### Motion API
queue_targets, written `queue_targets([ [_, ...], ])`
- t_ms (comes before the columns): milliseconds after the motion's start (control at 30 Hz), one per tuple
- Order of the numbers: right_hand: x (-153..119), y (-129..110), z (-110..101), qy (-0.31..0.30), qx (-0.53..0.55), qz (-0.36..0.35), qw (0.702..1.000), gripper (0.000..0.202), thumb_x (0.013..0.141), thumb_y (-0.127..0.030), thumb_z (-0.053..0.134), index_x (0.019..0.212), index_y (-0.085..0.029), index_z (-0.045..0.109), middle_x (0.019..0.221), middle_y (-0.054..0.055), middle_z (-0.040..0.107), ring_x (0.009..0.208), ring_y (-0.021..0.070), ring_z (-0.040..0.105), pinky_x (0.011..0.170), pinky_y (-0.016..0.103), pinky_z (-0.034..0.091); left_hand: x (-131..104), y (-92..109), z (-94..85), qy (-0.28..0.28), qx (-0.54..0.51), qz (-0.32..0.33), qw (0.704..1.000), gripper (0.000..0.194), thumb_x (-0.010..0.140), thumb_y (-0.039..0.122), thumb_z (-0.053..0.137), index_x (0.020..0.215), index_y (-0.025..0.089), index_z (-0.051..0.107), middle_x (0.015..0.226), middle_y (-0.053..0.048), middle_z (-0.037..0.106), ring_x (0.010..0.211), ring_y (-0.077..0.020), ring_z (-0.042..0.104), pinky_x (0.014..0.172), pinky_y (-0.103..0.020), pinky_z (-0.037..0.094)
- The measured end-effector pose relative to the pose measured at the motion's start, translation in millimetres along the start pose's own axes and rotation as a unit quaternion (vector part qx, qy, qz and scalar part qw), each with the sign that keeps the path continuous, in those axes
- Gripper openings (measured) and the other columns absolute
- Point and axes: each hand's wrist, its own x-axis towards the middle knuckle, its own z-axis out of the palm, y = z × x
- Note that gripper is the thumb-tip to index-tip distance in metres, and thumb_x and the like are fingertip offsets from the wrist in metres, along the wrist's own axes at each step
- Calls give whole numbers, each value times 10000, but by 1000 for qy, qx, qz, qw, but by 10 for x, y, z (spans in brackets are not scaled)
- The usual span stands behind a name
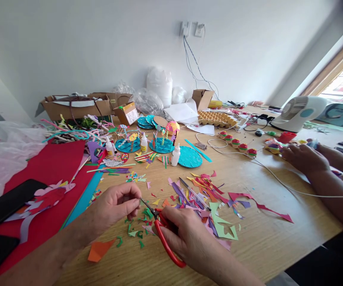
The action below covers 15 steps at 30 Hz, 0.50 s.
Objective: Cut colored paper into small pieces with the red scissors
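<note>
Red-handled scissors (pixel 168 248) are held in my right hand (pixel 186 238), their blades pointing up and left. The blade tips reach the fingertips of my left hand (pixel 120 202), which are pinched together; whatever they hold, if anything, is too small to make out. Green paper scraps (pixel 133 233) lie on the wooden table beneath the blades, with an orange paper piece (pixel 100 250) nearer the front edge. Right of the scissors is a heap of purple, pink, red and yellow cuttings, with a light green cut-out sheet (pixel 219 222) beside it.
White glue bottles (pixel 175 155) stand near a blue disc (pixel 190 157) and decorated blue discs. Red paper (pixel 46 167) and a black phone (pixel 10 204) are at left. Another person's hands (pixel 305 159) work at right, near a white fan (pixel 298 113). A white cable (pixel 278 180) crosses the table.
</note>
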Motion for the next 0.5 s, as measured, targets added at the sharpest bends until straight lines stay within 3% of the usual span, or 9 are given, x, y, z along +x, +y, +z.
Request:
queue_targets([
  [300, 9, 23, 25, 9, 25, 4, 1000, 246, 832, -262, 465, 614, -187, 379, 500, -63, 361, 434, 59, 288, 421, 179, 186, -23, -50, 38, 7, -20, 8, 1000, 128, 745, 296, 553, 754, 169, 536, 591, 46, 545, 557, -99, 490, 548, -225, 402],
  [500, 12, 6, 25, 12, 30, 3, 999, 241, 816, -244, 484, 611, -186, 372, 504, -64, 357, 444, 60, 285, 426, 180, 182, -9, -22, 95, 14, -21, 11, 1000, 146, 717, 299, 568, 667, 164, 545, 565, 52, 514, 539, -90, 460, 537, -213, 387],
])
